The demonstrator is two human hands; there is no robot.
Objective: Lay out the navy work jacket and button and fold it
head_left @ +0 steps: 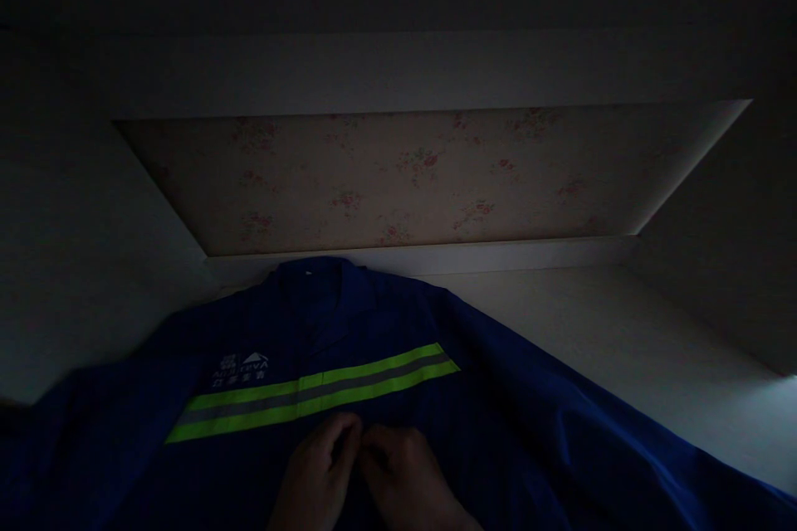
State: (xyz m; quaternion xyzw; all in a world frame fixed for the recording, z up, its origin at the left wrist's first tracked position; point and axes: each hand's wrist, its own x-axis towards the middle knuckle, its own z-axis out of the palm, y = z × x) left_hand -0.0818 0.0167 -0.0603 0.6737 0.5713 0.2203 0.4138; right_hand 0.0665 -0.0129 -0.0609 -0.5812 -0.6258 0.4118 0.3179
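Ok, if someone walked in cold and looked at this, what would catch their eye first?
Most likely the yellow-green reflective stripe glowing across the chest of a blue work jacket laid flat on a pale surface in a very dim room. Next, the left hand and right hand, pressed together at the jacket's front just below the stripe. Behind, a panel of floral wallpaper sits recessed in the wall.

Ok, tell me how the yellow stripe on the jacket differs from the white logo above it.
The yellow stripe is a long band slanting across the chest of the blue jacket; the white logo is a small patch of marks on one side. The stripe is bright yellow-green with a grey line through its middle; the logo is pale white. The left hand and right hand lie just below the stripe, farther from the logo. Both sit on the jacket front.
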